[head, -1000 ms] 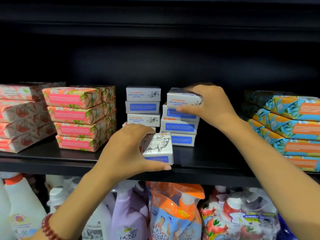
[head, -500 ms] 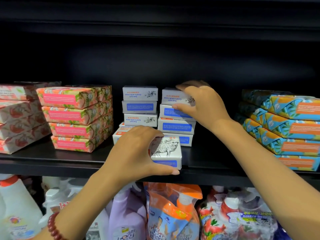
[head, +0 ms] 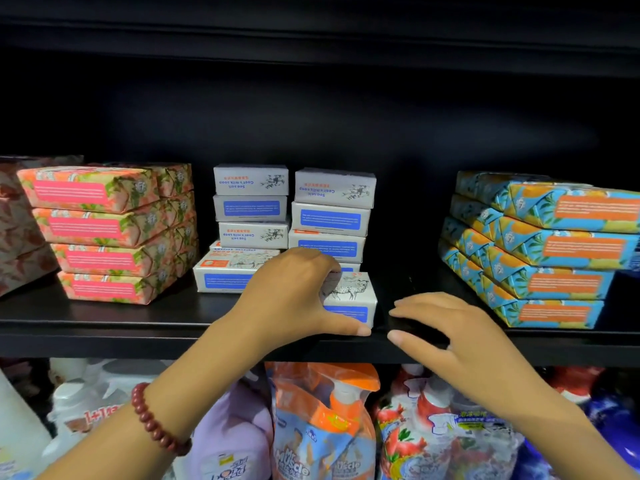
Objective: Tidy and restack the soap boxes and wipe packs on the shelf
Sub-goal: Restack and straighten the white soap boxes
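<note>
The left hand reached up from the lower left on a slanting forearm, a dark red bead bracelet round the wrist. Its fingers curled over the top of the front soap box and the thumb stretched along the box's lower front edge, so the hand gripped it. That box stood on the black shelf, near the front lip. Just right of the box and apart from it, the right hand lay palm down over the lip, fingers spread, nearly straight and pointing toward the box, holding nothing. Whether it touched the shelf could not be told.

The box was matte white card, a crisp rectangle with an inked animal on top and a blue panel in front. Far to its left were soft pale packs printed in red, then pink floral wipe packs stacked four high, their wrapper ends folded. Behind it to the left stood a stack of grey-white soap boxes. Directly behind it was a second soap stack. Well to its right sat blue-and-orange wipe packs, glossy, with triangular folded ends. Below it stood plastic bottles and pouches.
</note>
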The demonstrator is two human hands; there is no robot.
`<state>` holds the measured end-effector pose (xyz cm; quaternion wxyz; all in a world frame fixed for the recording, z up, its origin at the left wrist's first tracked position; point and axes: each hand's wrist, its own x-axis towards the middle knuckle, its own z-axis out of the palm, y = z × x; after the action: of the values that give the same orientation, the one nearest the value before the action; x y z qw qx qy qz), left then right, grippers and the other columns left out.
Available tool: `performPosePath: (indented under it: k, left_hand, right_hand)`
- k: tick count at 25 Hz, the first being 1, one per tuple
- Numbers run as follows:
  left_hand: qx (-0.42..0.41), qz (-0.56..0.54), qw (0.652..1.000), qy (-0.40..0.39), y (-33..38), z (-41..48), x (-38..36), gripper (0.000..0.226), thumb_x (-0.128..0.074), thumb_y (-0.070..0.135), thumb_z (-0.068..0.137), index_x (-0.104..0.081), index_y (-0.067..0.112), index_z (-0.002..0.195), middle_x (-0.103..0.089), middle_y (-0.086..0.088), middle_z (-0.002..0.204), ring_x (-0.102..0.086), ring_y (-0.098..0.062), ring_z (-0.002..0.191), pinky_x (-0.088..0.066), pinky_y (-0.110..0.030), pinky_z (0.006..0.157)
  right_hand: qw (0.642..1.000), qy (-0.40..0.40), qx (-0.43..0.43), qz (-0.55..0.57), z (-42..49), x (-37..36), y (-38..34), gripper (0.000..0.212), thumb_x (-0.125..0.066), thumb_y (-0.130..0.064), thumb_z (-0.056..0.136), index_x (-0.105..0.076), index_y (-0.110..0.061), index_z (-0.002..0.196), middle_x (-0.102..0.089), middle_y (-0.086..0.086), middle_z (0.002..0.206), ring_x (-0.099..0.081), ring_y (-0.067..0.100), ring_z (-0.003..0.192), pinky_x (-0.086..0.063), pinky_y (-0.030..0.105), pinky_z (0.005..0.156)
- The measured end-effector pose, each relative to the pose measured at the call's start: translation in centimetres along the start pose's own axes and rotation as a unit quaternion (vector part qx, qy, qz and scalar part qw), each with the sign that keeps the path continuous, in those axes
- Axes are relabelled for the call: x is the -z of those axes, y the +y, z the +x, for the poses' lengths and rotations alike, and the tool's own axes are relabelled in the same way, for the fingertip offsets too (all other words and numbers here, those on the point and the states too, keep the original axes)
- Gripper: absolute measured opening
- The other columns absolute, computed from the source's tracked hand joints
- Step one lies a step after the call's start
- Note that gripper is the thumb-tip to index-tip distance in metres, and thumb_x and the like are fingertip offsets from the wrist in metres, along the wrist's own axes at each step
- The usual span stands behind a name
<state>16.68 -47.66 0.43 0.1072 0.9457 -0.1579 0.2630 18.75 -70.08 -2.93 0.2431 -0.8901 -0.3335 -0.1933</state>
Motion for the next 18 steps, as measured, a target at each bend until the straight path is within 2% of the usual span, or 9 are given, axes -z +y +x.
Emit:
performPosePath:
  k: [2, 4, 7, 9, 11, 15, 18]
  left_hand:
    - [-0.017, 0.000, 1.000, 0.012, 0.1, -0.1, -0.2, 0.059, -0.067, 0.071, 0.061, -0.060, 0.017, 0.082, -0.058, 0.006, 0.083, -0.048, -0.010, 0.080, -0.043, -0.028, 0.066]
    - [-0.030, -0.019, 0.997, 0.062, 0.1, -1.1, 0.0, 0.052, -0.075, 0.058, 0.063, -0.069, 0.016, 0.092, -0.065, 0.005, 0.095, -0.056, -0.014, 0.091, -0.048, -0.030, 0.074]
    - [-0.031, -0.026, 0.993, 0.115, -0.4, -3.0, 0.4, 0.034, -0.083, 0.036, 0.068, -0.073, 0.015, 0.093, -0.069, 0.005, 0.095, -0.063, -0.018, 0.089, -0.050, -0.031, 0.075]
    - [-0.026, -0.019, 0.992, 0.122, -0.6, -3.5, 0.2, 0.026, -0.084, 0.022, 0.069, -0.074, 0.013, 0.092, -0.071, 0.003, 0.093, -0.065, -0.022, 0.086, -0.049, -0.028, 0.073]
    - [-0.010, -0.026, 0.991, 0.127, -0.7, -3.4, -0.2, 0.025, -0.085, 0.014, 0.067, -0.075, 0.011, 0.090, -0.072, 0.001, 0.091, -0.066, -0.022, 0.084, -0.043, -0.023, 0.074]
    - [0.004, -0.023, 0.990, 0.140, -0.8, -3.0, -0.9, 0.021, -0.085, 0.013, 0.066, -0.074, 0.009, 0.083, -0.073, -0.001, 0.084, -0.068, -0.024, 0.080, -0.050, -0.028, 0.070]
    - [0.019, -0.022, 0.988, 0.151, -0.7, -2.8, -1.1, 0.018, -0.077, 0.025, 0.069, -0.072, 0.009, 0.076, -0.071, -0.002, 0.076, -0.066, -0.024, 0.073, -0.051, -0.034, 0.063]
  right_hand:
    - [1.000, 0.006, -0.008, -0.009, -0.4, -0.3, 0.2, 0.064, -0.031, -0.070, 0.072, -0.060, -0.035, 0.118, -0.046, -0.032, 0.113, -0.035, -0.016, 0.109, -0.024, -0.003, 0.087]
    - [1.000, 0.015, -0.009, -0.024, -0.6, -0.6, 0.1, 0.063, -0.031, -0.068, 0.074, -0.060, -0.035, 0.118, -0.046, -0.032, 0.115, -0.033, -0.017, 0.108, -0.022, -0.003, 0.086]
    - [0.998, 0.032, -0.013, -0.045, -0.9, -0.8, -0.2, 0.056, -0.036, -0.070, 0.084, -0.062, -0.033, 0.117, -0.054, -0.025, 0.120, -0.039, -0.012, 0.110, -0.027, 0.006, 0.086]
    - [0.997, 0.044, -0.015, -0.058, -1.0, -1.0, -0.4, 0.049, -0.041, -0.061, 0.084, -0.065, -0.030, 0.114, -0.058, -0.019, 0.120, -0.048, -0.003, 0.111, -0.032, 0.014, 0.085]
    - [0.997, 0.046, -0.015, -0.067, -1.1, -1.0, -0.6, 0.047, -0.042, -0.055, 0.082, -0.066, -0.029, 0.114, -0.060, -0.017, 0.119, -0.052, 0.002, 0.113, -0.033, 0.017, 0.085]
    - [0.997, 0.039, -0.012, -0.065, -1.3, -0.9, -0.7, 0.047, -0.045, -0.052, 0.082, -0.066, -0.027, 0.116, -0.061, -0.013, 0.121, -0.054, 0.007, 0.115, -0.036, 0.021, 0.089]
    - [0.998, 0.039, -0.014, -0.057, -1.3, -0.9, -0.7, 0.046, -0.046, -0.051, 0.082, -0.066, -0.026, 0.116, -0.062, -0.012, 0.120, -0.054, 0.007, 0.115, -0.037, 0.022, 0.090]
